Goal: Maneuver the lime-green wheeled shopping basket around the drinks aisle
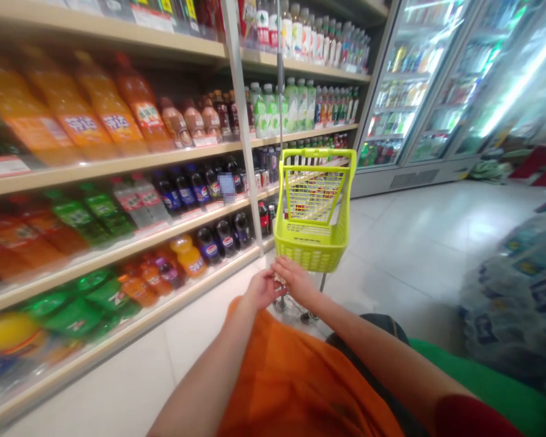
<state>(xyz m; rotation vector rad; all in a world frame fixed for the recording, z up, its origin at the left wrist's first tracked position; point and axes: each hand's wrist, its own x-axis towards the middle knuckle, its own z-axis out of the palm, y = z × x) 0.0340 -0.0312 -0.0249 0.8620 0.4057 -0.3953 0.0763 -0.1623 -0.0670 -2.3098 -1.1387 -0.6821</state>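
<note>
My left hand (264, 289) and my right hand (296, 281) meet in front of my body, at the middle of the view. Their fingers are bent and pressed together around something small and pale, too blurred to name. Just beyond them stands a yellow-green shopping cart (316, 233), its basket bare inside as far as I can see. Neither hand grips the cart; the right one overlaps its lower edge in view. Orange cloth (295, 376) hangs over my front below the forearms.
Shelves of bottled drinks (200, 188) line the left side. Glass-door fridges (404, 85) stand at the back right. Wrapped packs of bottles (519, 291) are stacked at the right, beside pale floor tiles (395, 243). Something green (473, 376) lies at the lower right.
</note>
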